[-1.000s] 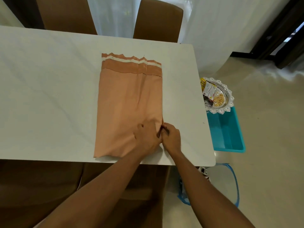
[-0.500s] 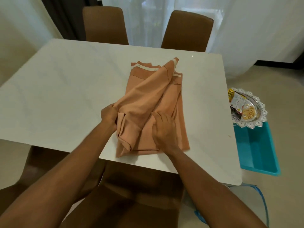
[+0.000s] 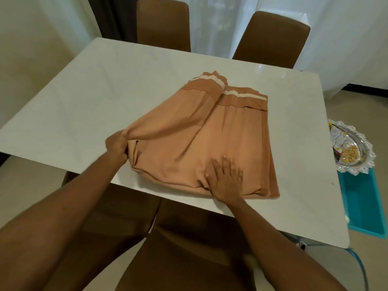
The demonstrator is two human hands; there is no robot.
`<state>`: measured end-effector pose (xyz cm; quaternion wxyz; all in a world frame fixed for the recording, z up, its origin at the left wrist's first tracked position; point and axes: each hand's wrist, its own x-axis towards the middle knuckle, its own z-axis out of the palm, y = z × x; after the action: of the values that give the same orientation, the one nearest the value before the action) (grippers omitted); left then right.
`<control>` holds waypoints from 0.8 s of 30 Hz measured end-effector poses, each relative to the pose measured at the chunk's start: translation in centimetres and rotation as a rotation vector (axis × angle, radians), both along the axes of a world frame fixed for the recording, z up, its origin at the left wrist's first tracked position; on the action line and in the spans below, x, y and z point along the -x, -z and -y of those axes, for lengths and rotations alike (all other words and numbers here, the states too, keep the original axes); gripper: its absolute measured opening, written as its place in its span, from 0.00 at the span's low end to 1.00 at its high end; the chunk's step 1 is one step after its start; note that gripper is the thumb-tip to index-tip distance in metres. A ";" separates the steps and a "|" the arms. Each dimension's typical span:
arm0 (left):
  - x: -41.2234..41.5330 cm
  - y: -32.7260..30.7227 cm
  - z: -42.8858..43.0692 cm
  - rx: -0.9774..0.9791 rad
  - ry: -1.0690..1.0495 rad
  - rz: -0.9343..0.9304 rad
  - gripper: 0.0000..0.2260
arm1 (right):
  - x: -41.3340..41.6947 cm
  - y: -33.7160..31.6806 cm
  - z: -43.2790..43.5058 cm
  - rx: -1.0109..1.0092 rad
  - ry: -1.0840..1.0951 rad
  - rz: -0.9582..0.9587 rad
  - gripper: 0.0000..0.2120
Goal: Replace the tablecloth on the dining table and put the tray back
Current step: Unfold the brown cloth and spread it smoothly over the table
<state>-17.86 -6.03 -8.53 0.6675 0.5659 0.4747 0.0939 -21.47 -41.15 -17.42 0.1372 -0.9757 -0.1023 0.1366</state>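
From the head camera: the peach-orange folded tablecloth with a cream lace band (image 3: 210, 143) lies on the white marble-look tabletop (image 3: 105, 91), towards the near edge and right of the middle. Its lace-trimmed end points at the far edge. The left hand (image 3: 116, 144) is clenched round a bunched corner of the cloth out on its left side, and the fabric runs taut from that grip in long creases. The right hand (image 3: 227, 177) lies flat with fingers spread, pressing the cloth down close to the near edge.

Off the tabletop's right edge, the silver scalloped tray (image 3: 366, 148) sits over the far end of a teal plastic bin (image 3: 361, 206), with snack packets (image 3: 340, 141) in it. Two brown upholstered chairs (image 3: 163, 24) stand along the far edge. A third (image 3: 178, 259) is tucked in at the near edge, between the forearms.
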 end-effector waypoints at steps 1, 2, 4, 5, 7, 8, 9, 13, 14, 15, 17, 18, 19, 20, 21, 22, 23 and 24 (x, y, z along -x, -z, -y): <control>0.6 0.2 -1.5 -0.060 -0.006 -0.045 0.10 | 0.2 -0.1 -0.6 0.004 0.026 -0.008 0.31; 1.5 0.6 -2.7 -0.177 0.012 -0.118 0.13 | 0.5 -0.2 -1.4 0.007 0.051 -0.015 0.32; 3.3 1.8 -4.3 -0.512 0.142 -0.271 0.18 | 1.2 -0.3 -3.4 0.000 0.111 -0.027 0.33; 4.0 2.4 -4.4 -0.668 0.206 -0.307 0.18 | 1.7 -0.4 -4.2 -0.011 0.139 -0.037 0.33; 4.1 3.0 -4.1 -0.880 0.277 -0.289 0.17 | 2.5 -0.3 -5.7 -0.028 0.176 -0.048 0.34; 3.7 3.0 -3.5 -0.947 0.332 -0.235 0.16 | 2.9 -0.4 -6.2 -0.032 0.189 -0.053 0.34; 3.2 3.0 -2.9 -0.992 0.433 -0.156 0.15 | 3.4 -0.4 -6.7 -0.033 0.203 -0.061 0.34; 0.4 4.0 1.2 -1.172 0.945 0.003 0.16 | 4.4 -0.3 -8.5 -0.020 0.277 -0.036 0.34; -0.1 4.2 2.4 -1.196 1.038 -0.010 0.17 | 4.3 -0.5 -8.8 -0.029 0.300 0.001 0.33; -0.8 4.3 3.6 -1.218 1.120 -0.023 0.19 | 3.9 -0.8 -8.9 -0.038 0.312 0.069 0.31; -2.1 4.7 6.0 -1.232 1.282 -0.071 0.24 | 1.9 -1.2 -8.5 -0.064 0.297 0.214 0.26; -2.7 4.9 7.1 -1.234 1.356 -0.105 0.26 | 0.4 -1.3 -8.1 -0.075 0.270 0.248 0.24; -3.2 4.9 8.1 -1.233 1.417 -0.143 0.29 | -1.3 -1.3 -7.6 -0.072 0.234 0.257 0.24; -3.7 5.1 9.0 -1.220 1.455 -0.185 0.31 | -3.0 -1.3 -7.1 -0.053 0.196 0.251 0.24; -4.1 5.3 9.7 -1.203 1.475 -0.225 0.33 | -4.8 -1.1 -6.4 -0.022 0.167 0.228 0.25; -4.7 5.8 10.4 -1.183 1.493 -0.265 0.34 | -6.7 -0.8 -5.4 0.005 0.159 0.181 0.27; -4.9 6.2 10.9 -1.169 1.501 -0.299 0.35 | -8.1 -0.5 -4.2 0.017 0.162 0.126 0.29; -4.9 6.8 11.1 -1.177 1.500 -0.327 0.36 | -9.1 -0.1 -3.0 0.017 0.161 0.088 0.30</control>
<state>-12.92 -17.18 -15.32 0.0889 0.9717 -0.0461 -0.2140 -12.42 -38.16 -17.36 0.1347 -0.9870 -0.0284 0.0832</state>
